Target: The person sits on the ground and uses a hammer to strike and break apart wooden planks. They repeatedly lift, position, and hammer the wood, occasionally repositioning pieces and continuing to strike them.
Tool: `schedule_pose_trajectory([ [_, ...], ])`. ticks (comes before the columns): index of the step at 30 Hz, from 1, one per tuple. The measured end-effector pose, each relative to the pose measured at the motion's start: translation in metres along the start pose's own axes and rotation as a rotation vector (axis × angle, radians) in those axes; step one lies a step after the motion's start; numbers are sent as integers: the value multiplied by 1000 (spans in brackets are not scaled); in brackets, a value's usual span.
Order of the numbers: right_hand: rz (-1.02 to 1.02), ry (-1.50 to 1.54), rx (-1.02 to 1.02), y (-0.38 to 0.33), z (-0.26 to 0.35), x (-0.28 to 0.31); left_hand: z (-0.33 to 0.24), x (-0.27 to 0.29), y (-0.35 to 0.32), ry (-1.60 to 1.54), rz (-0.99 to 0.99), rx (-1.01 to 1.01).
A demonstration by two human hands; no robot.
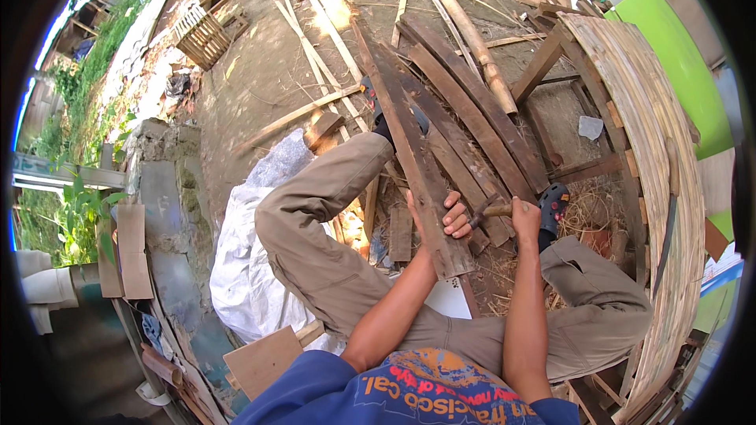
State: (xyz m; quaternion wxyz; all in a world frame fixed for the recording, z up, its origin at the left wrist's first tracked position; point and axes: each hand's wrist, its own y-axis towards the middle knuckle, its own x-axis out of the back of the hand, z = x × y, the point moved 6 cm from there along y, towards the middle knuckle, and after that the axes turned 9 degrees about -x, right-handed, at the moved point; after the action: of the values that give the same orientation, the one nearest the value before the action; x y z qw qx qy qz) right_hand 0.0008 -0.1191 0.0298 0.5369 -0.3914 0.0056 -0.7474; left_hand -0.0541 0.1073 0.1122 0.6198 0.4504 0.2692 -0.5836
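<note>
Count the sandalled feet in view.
2. One sandalled foot rests up on the dark planks, by the left knee; the other sits beside the right hand. None seem hidden.

1. The long plank (409, 157) is dark brown, weathered, with a greyish cast.
2. Trousers (323, 244) are plain khaki-tan, no pattern.
3. Shirt (394, 397) is blue with an orange-and-red print.
4. Sheet (244, 267) on the ground is white, kinda translucent.
5. Board (681, 63) at the right is bright lime green.
6. Bamboo pole (472, 39) is pale tan.
7. Slatted panel (654, 134) is straw-yellow, striped by its strips.
</note>
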Motion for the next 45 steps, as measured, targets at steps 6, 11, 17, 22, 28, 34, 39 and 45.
schedule_pose_trajectory([
  [6,591,-162,-303,-23,-16,-7,7,-19,3,-88,12,-50],
  [11,830,-75,-585,-55,-58,-44,11,-36,4,-265,42,-77],
  [17,783,-39,-679,-76,-78,-77,8,-33,2,-176,28,-75],
  [22,830,-90,-634,-70,-79,-75,9,-26,1,-167,28,-52],
  [28,831,-122,-591,-67,-87,-77,-7,1,-8,253,-264,-78],
  [34,868,-223,-445,-67,-75,-82,-16,2,-31,974,-953,-49],
  [39,844,-229,-357,-41,-113,-90,-1,-16,-13,766,-714,-114],
  [45,488,-372,58,-43,-50,-75,14,-95,47,713,-571,-345],
])
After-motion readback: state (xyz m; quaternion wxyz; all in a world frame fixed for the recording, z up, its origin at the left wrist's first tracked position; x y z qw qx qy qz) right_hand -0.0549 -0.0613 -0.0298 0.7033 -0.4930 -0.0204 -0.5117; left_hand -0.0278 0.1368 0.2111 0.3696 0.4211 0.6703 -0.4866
